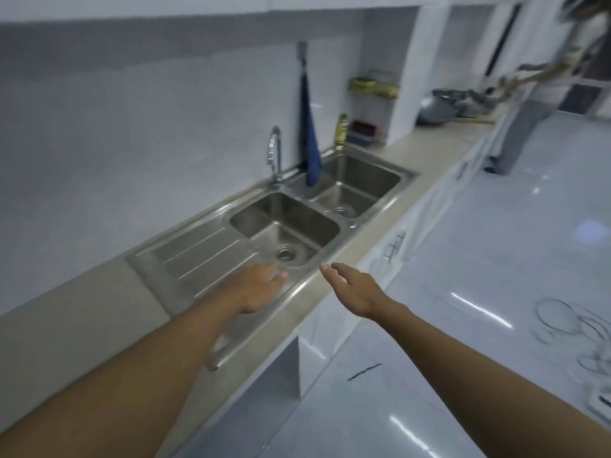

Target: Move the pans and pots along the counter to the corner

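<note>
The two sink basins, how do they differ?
The near basin sits beside the ribbed drainboard; the far basin sits beside the beige counter. A blue cloth hangs down to the far basin's back rim, none at the near basin. Both are steel, rectangular, with round drains.

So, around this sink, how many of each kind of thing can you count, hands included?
Sink basins: 2
Faucet: 1
Blue cloth: 1
Green bottle: 1
Hands: 2, the left hand and the right hand
Total: 7
</note>
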Available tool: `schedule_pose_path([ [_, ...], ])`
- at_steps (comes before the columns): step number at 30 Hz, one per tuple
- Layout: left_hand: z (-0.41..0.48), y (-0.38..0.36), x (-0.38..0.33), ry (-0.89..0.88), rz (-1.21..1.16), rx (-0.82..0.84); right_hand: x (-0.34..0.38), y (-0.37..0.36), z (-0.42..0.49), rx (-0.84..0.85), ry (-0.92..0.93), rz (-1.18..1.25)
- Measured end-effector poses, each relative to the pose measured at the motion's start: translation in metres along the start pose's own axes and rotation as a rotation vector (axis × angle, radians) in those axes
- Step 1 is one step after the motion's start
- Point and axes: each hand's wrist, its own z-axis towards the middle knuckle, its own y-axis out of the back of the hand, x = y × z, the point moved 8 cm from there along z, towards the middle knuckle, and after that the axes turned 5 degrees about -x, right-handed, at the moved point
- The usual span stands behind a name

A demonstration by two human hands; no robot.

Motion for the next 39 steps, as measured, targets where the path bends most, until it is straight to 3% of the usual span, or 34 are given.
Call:
schedule_pose_path([
  [6,0.087,-0.034,-0.121,-0.215,0.053,0.082,-0.083,0.091,0.019,-0.136,-0.16,0.018],
  [21,0.277,-0.085,-0.329,-0.512,0.172,0.218,-0.216,0.257,0.091,-0.423,-0.395,0.077],
  [30,0.375,-0.129,-0.441,-0.54,0.143,0.28,-0.317,0.345,0.159,-0.434,-0.434,0.137],
  [39,0.474,-0.144,-0.558,-0.543,0.158,0.223,-0.401,0.464,0.238,-0.409,-0.402,0.14],
])
